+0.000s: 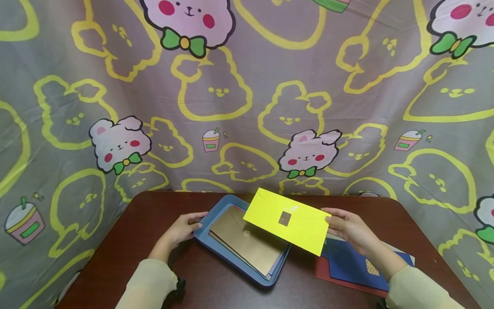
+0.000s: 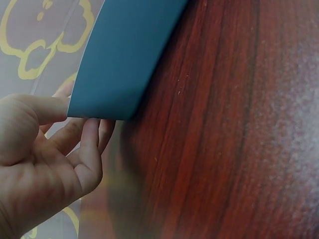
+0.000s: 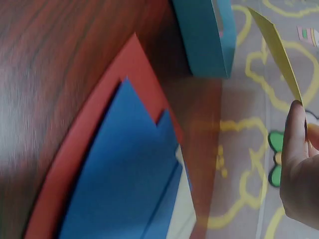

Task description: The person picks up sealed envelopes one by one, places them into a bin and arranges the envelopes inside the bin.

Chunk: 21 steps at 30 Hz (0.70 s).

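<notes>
Hands were apart, one on each side of the blue tray [image 1: 203,234]. We saw the right hand [image 1: 349,229] pinching the right end of a yellow envelope [image 1: 287,219], thumb on top and fingers under it. The envelope was held in the air, tilted, its left part over the tray and its right part over the stack beside the tray. It carried a small brown square seal [image 1: 284,218] near its middle. In the right wrist view we saw the envelope [image 3: 276,47] edge-on, with the fingers [image 3: 294,144] closed on its near end.

The left hand [image 1: 184,228] was at the tray's left rim. In the left wrist view the thumb [image 2: 42,108] and fingertips touched the tray's corner [image 2: 117,55]; we could not tell whether they gripped it or only steadied it.

The tray sat on the dark red-brown table [image 1: 154,214], turned at an angle. Inside lay a gold-brown envelope [image 1: 247,242] with other sheets under it. Right of the tray, flat on the table, lay a dark blue envelope [image 1: 351,264] on top of a red one [image 1: 328,277], with a pale sheet showing at the far right edge. The right wrist view showed the same stack: blue [image 3: 124,174] over red [image 3: 99,99], close to the tray wall [image 3: 204,35].

A grey cloth [image 1: 247,107] with yellow bear outlines and pink bears hung behind the table.
</notes>
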Tool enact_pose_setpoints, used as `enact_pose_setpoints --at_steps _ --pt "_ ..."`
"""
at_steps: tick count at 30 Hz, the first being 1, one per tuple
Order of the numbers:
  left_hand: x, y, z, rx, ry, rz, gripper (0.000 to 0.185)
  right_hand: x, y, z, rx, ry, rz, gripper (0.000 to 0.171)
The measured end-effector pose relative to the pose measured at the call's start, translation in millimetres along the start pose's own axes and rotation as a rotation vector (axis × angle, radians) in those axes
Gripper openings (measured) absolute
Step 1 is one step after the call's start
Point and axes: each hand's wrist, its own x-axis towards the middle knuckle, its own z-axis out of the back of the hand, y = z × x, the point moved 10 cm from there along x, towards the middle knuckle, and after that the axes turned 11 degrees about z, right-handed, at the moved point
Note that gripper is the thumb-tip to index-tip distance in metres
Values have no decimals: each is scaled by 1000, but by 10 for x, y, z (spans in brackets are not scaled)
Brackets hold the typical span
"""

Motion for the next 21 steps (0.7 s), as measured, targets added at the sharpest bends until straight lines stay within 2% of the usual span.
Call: enact_pose_setpoints --at_steps 10,17,21 --pt "-8 31 19 -6 -16 18 43 79 -192 -507 136 50 -36 52" --pt "12 40 12 -29 -10 16 42 115 -356 -703 183 3 -64 46" --pt "33 46 7 -34 -10 13 42 132 -377 -784 186 -24 -73 50"
